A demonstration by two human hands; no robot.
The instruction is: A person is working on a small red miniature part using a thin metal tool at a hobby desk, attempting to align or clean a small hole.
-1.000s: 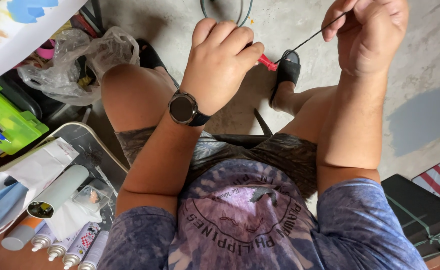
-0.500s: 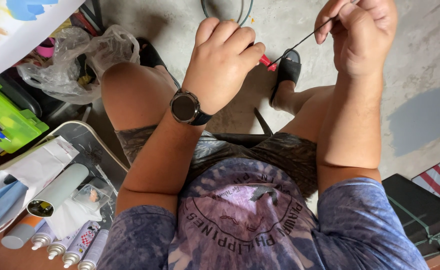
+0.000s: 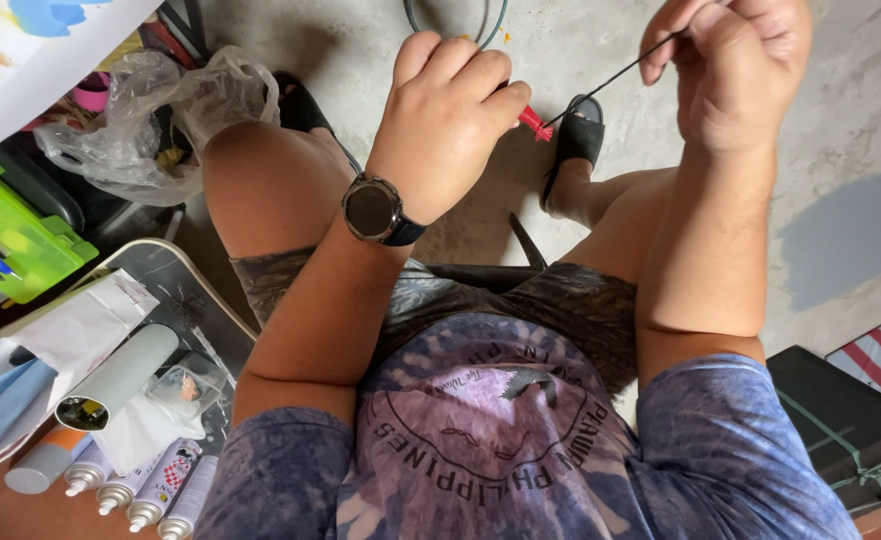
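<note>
Clear bag (image 3: 151, 120) left of left hand (image 3: 441, 120), contents unclear; green case (image 3: 16, 230) below it; tray (image 3: 176, 280) near left elbow holds grey tube (image 3: 116, 378), 4 spray cans (image 3: 141, 490). Left hand fisted around red-tipped tool (image 3: 534, 124). Right hand (image 3: 736, 70) pinches thin black wire (image 3: 611, 78) running to tool tip. Versus 0.5 s ago: right hand slightly higher, wire tauter
</note>
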